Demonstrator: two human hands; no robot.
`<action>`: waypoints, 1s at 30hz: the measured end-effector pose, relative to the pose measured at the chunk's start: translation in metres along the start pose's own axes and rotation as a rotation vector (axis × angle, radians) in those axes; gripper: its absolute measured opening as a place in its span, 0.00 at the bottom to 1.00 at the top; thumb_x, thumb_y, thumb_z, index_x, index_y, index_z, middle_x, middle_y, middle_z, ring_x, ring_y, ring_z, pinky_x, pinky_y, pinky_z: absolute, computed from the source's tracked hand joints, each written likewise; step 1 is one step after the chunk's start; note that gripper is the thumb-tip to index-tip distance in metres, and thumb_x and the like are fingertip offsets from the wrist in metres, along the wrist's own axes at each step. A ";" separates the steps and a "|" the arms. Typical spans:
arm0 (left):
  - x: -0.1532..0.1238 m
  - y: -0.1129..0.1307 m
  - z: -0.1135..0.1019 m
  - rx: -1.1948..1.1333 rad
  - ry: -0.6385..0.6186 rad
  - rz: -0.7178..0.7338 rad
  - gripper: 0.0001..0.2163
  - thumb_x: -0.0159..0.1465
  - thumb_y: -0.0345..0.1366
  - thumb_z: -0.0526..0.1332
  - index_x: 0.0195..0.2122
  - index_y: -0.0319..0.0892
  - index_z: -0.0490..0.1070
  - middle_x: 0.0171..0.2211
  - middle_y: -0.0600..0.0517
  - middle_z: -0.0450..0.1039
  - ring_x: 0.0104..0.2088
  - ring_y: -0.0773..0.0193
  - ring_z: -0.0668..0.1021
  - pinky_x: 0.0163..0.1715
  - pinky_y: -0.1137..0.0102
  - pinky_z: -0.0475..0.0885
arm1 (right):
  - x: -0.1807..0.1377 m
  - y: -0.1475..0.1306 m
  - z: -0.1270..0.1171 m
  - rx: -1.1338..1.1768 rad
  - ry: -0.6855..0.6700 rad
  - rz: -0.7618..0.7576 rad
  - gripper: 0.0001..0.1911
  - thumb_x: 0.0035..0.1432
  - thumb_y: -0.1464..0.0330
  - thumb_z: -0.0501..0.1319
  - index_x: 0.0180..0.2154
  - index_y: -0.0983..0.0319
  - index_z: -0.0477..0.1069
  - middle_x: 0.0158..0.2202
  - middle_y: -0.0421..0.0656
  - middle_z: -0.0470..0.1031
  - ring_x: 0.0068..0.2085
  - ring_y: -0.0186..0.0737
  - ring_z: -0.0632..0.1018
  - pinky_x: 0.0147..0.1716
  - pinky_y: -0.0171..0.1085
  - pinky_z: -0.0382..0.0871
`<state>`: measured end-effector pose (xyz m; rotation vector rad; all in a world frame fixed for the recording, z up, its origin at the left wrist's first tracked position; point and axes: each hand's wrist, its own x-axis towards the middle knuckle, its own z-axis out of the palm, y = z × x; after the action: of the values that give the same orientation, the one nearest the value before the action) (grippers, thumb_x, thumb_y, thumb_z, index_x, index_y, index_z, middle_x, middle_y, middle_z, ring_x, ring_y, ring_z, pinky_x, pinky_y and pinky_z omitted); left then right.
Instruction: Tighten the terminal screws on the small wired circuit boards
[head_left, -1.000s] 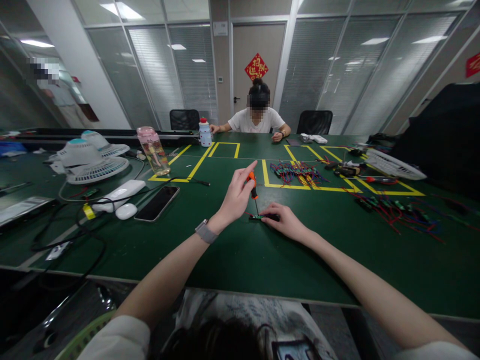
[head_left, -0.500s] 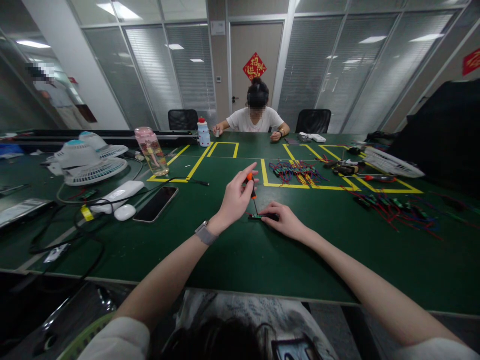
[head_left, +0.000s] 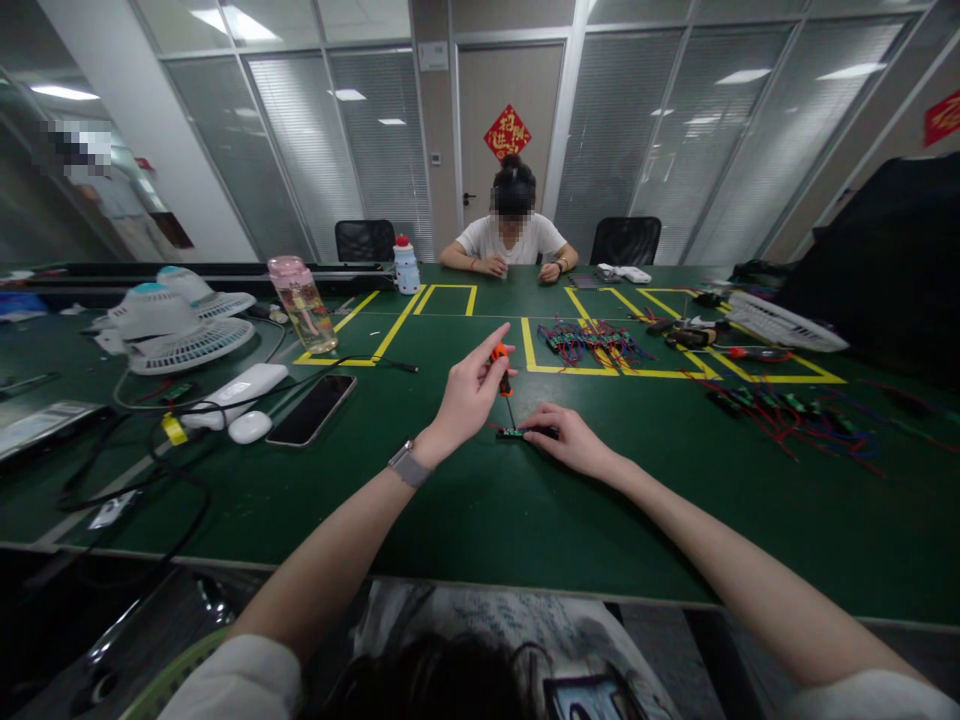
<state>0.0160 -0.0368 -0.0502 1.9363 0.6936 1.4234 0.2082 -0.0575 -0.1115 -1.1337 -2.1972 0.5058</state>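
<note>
My left hand (head_left: 469, 390) is closed around the orange and black handle of a screwdriver (head_left: 505, 382), which stands nearly upright. The screwdriver's thin shaft points down, its tip at a small green circuit board (head_left: 512, 433) lying on the green table. From the right, my right hand (head_left: 566, 438) pinches the board's dark right end between thumb and fingers and presses it to the tabletop. Part of the board is hidden under those fingers. A short red wire sticks out at the board's left end.
Wired circuit boards (head_left: 592, 345) lie in a tangle beyond my right hand, with another pile (head_left: 802, 415) farther right. A phone (head_left: 313, 409), a white earbud case (head_left: 250, 426), cables and a pink-lidded bottle (head_left: 304, 305) are to the left. A co-worker (head_left: 510, 235) sits opposite.
The screwdriver handle has turned slightly in my left hand, while the board and my right hand stay in place. The co-worker's hand on the left has moved inward.
</note>
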 end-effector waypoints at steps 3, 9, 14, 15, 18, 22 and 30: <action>0.000 0.003 -0.002 0.048 0.021 0.021 0.17 0.65 0.35 0.56 0.56 0.45 0.64 0.41 0.49 0.72 0.32 0.69 0.79 0.34 0.73 0.76 | 0.000 0.000 0.000 0.005 0.001 0.007 0.09 0.58 0.69 0.60 0.40 0.61 0.78 0.34 0.45 0.73 0.36 0.40 0.74 0.38 0.38 0.67; -0.003 0.010 -0.003 0.227 0.036 0.120 0.16 0.65 0.34 0.56 0.54 0.46 0.66 0.42 0.49 0.70 0.38 0.66 0.76 0.38 0.71 0.75 | 0.001 0.003 0.001 0.006 0.007 0.024 0.09 0.55 0.68 0.63 0.39 0.62 0.77 0.34 0.44 0.73 0.35 0.39 0.74 0.38 0.38 0.68; -0.004 0.009 0.000 0.218 0.080 0.116 0.15 0.64 0.35 0.57 0.52 0.45 0.67 0.41 0.50 0.70 0.35 0.68 0.76 0.29 0.76 0.73 | 0.001 0.002 0.001 0.000 0.006 0.017 0.06 0.56 0.69 0.63 0.35 0.63 0.77 0.33 0.44 0.73 0.35 0.39 0.73 0.37 0.38 0.68; -0.003 0.010 -0.001 0.271 0.106 0.125 0.13 0.63 0.36 0.60 0.48 0.44 0.70 0.38 0.51 0.69 0.35 0.68 0.75 0.28 0.76 0.72 | 0.001 0.002 0.001 -0.005 0.007 0.016 0.06 0.56 0.69 0.63 0.35 0.63 0.77 0.33 0.44 0.73 0.35 0.39 0.73 0.37 0.38 0.68; -0.002 0.012 -0.004 0.384 0.173 0.146 0.09 0.58 0.39 0.65 0.37 0.42 0.72 0.33 0.53 0.68 0.32 0.68 0.72 0.29 0.75 0.70 | 0.001 0.001 0.001 -0.015 0.010 0.021 0.06 0.55 0.69 0.63 0.35 0.63 0.77 0.33 0.44 0.73 0.35 0.39 0.73 0.37 0.38 0.67; 0.000 0.011 -0.005 0.422 0.183 0.151 0.08 0.59 0.39 0.65 0.36 0.41 0.71 0.33 0.53 0.69 0.33 0.66 0.72 0.34 0.72 0.70 | 0.000 0.001 0.001 -0.014 0.012 0.025 0.06 0.56 0.69 0.63 0.36 0.62 0.77 0.33 0.44 0.72 0.35 0.39 0.74 0.37 0.38 0.68; -0.003 0.012 0.002 0.114 0.009 0.110 0.11 0.67 0.31 0.52 0.50 0.43 0.64 0.41 0.49 0.70 0.38 0.67 0.76 0.40 0.70 0.72 | 0.000 -0.001 0.000 -0.018 0.009 0.026 0.06 0.56 0.70 0.62 0.36 0.62 0.77 0.33 0.44 0.72 0.35 0.39 0.73 0.38 0.38 0.68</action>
<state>0.0176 -0.0475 -0.0436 2.0857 0.6955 1.4879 0.2074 -0.0578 -0.1114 -1.1734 -2.1859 0.4925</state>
